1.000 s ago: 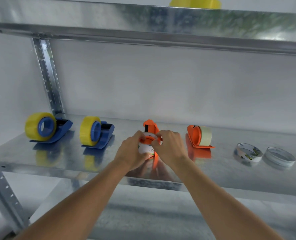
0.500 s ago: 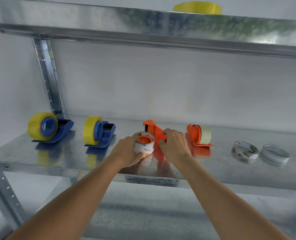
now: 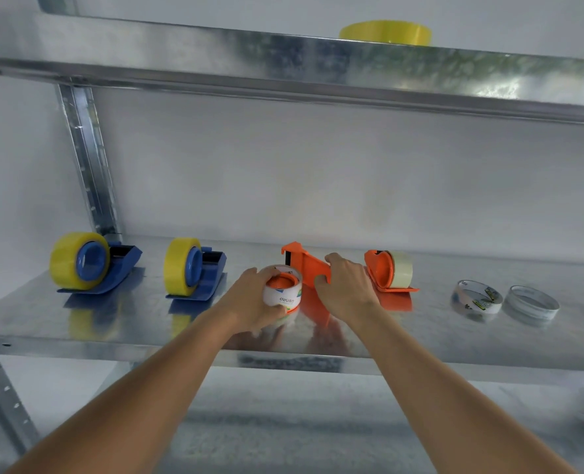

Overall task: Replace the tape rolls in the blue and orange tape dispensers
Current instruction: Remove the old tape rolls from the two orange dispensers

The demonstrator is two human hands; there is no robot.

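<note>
step: swapping orange dispenser [image 3: 309, 268] roll | left hand [image 3: 249, 302] gripping tape roll [image 3: 281, 291] | right hand [image 3: 347, 289] clamps dispenser | next: probably seat roll

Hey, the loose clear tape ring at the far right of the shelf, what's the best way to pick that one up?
Come from above. The clear ring lies flat on the shelf with its hole facing up, so pinch one wall: a finger inside the hole, thumb on the outer rim. Take the right-hand wall, because the printed roll sits close on its left. The grip should probably stay light, since the ring looks thin.
</note>
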